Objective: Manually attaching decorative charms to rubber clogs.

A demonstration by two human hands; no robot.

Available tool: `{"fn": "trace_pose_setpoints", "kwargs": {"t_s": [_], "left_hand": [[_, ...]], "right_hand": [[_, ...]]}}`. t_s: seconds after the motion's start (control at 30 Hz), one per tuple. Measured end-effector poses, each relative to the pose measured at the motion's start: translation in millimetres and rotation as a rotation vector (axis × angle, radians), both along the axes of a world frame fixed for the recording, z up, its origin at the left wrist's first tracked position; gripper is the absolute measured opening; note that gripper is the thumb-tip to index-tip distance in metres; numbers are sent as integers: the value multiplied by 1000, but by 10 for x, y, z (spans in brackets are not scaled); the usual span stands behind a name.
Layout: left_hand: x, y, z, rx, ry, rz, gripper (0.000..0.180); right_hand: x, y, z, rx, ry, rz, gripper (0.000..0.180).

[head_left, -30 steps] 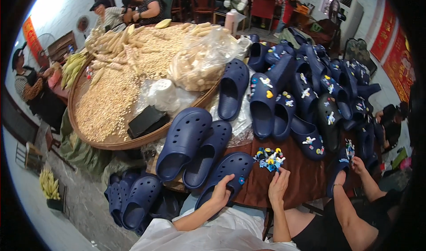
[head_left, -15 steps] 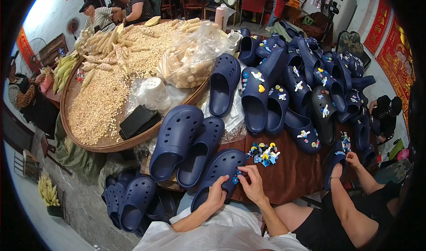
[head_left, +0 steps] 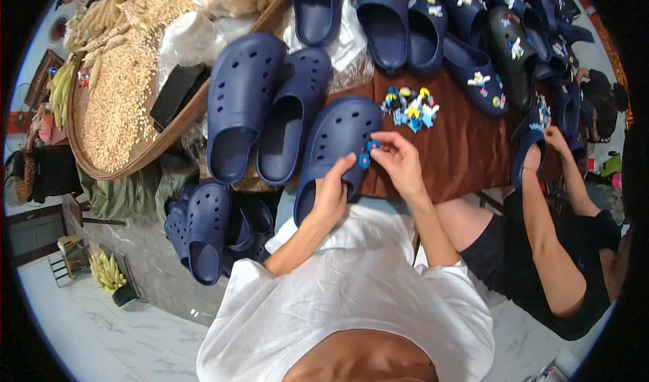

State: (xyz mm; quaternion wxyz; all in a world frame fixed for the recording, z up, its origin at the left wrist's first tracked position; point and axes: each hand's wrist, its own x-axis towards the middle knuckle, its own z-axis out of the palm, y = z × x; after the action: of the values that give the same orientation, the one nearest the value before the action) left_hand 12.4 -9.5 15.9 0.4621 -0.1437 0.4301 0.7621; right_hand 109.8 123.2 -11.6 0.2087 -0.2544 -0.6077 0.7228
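Note:
In front of me a navy clog with holes in its upper rests at the table's near edge, toe pointing away. My left hand grips its side near the opening, thumb on the upper. At the clog's right side my right hand pinches a small blue shoe charm; fingers partly hide it. A second blue charm with a pink centre sits just below, by my left thumb. Beyond the right hand lies a pile of blue, white and yellow charms. Two plain navy clogs, a left one and another, lie to the left.
Charm-covered clogs crowd the brown-covered table. A round tray's rim encloses corn kernels, with a black box. More clogs hang or sit lower left. At right, a co-worker's hand works on another clog.
The view has tilted down, so the table appears higher and more of my white shirt shows. Both hands stay at the same clog, the right still pinching at its side.

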Motion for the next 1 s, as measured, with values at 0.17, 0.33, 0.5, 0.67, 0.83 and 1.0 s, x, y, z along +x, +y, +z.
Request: {"fn": "trace_pose_setpoints", "kwargs": {"t_s": [0.17, 0.33, 0.5, 0.67, 0.83, 1.0], "left_hand": [[33, -56, -57, 15, -26, 14, 28], [86, -140, 2, 31, -6, -34, 32], [141, -158, -36, 80, 65, -35, 31], [110, -185, -154, 101, 21, -53, 30], [129, -209, -158, 112, 56, -102, 32], [149, -206, -105, 100, 89, -107, 34]], "right_hand": [[54, -30, 102, -100, -33, 1, 26], [117, -92, 106, -199, -13, 13, 23], [91, -103, 117, -172, -31, -21, 24], [82, -85, 174, -168, -39, 6, 26], [83, -49, 131, -188, -23, -41, 22], [76, -56, 141, -207, -28, -59, 19]]}}
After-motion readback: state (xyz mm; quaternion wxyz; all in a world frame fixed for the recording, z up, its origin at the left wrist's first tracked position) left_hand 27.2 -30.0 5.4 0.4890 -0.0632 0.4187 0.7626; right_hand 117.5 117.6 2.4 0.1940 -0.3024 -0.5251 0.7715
